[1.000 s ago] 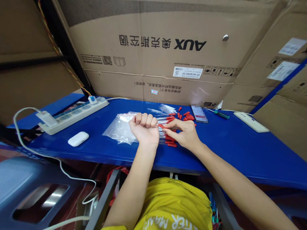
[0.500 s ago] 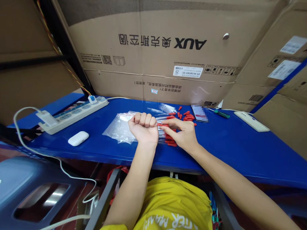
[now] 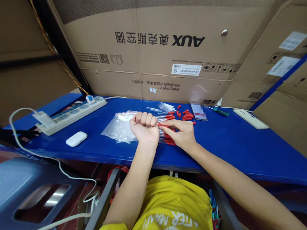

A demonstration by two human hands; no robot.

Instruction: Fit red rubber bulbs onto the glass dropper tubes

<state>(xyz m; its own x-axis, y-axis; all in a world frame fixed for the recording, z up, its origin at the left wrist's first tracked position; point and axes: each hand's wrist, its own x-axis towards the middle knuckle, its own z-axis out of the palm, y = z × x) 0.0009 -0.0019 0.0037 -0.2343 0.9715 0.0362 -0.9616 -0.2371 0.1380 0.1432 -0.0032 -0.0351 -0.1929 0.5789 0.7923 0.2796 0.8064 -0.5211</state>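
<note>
My left hand [image 3: 145, 128] is closed in a fist, with the slim clear dropper tube in it mostly hidden by the fingers. Right against that fist, my right hand [image 3: 182, 132] pinches a red rubber bulb [image 3: 162, 125] between thumb and fingertips, at the tube's end. Under and beside both hands lie several clear droppers with red bulbs [image 3: 170, 142]. Loose red bulbs [image 3: 187, 115] are scattered just beyond my right hand. A bundle of bare clear tubes [image 3: 166, 107] lies behind the hands, and a clear plastic bag [image 3: 119, 128] is left of my fist.
On the blue table [image 3: 224, 152] are a white power strip [image 3: 72, 115], a white earbud case [image 3: 76, 139], a phone [image 3: 198, 111], a green-handled screwdriver [image 3: 221, 112] and a white oblong device [image 3: 251, 118]. Cardboard [image 3: 149, 59] stands behind; a stool [image 3: 38, 193] is at left.
Little differs. Both hands stay together at the same spot, the right still pinching the red bulb against the left fist. The whole view has shifted slightly.
</note>
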